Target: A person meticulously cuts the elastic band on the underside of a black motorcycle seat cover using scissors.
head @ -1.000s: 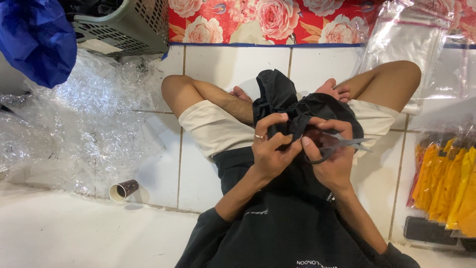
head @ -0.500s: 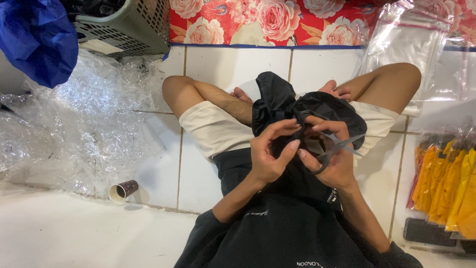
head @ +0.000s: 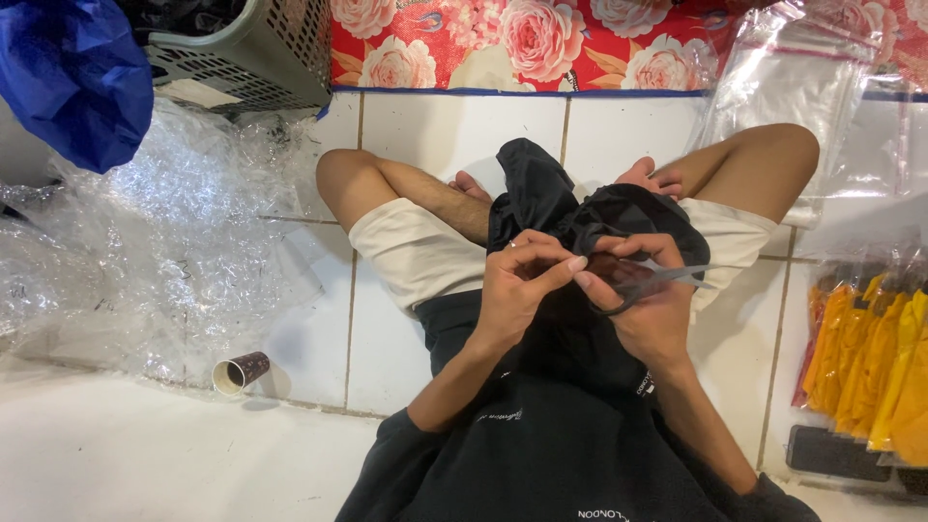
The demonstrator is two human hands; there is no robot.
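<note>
A crumpled black fabric garment [head: 561, 208] is lying bunched in the lap of a person sitting cross-legged on the white tiled floor [head: 435, 126], its folds rising between the knees. The left hand [head: 517, 285] is pinching a fold of this garment between thumb and fingertips. The right hand [head: 648, 309], just beside the left, is closing around a pair of slim grey scissors [head: 657, 280], whose blades are pointing away from the garment's middle. Left of the garment, clear crinkled plastic wrap [head: 145, 251] is spreading over the floor, with a small paper cup [head: 240, 372] lying on its side. Right of the garment, packets of yellow goods [head: 870, 367] are crowding the edge. Bare tile is showing beyond the garment.
</note>
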